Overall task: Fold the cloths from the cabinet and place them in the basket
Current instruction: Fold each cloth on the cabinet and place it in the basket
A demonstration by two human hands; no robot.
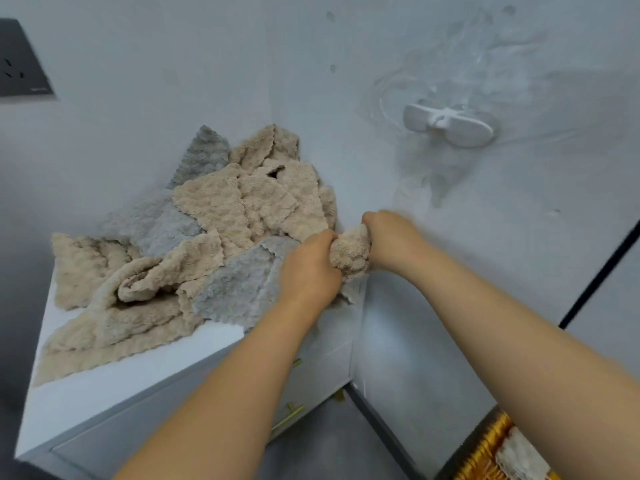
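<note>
Left hand (308, 268) and right hand (391, 237) grip beige cloth (348, 252); basket (485, 443) holds pale cloth (519, 459).

White cabinet (145, 372) top: loose heap of crumpled cloths (214, 209), beige and grey mixed, piled back against the wall. Covers most of the top, reaches the left edge, front strip bare.

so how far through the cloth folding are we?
Early. Done: one pale cloth seems to lie in the basket already. In hand: the left hand and right hand both grip a bunched beige cloth at the cabinet top's right edge, not yet folded. Left: the pile of beige and grey cloths lies crumpled on the cabinet top.
</note>
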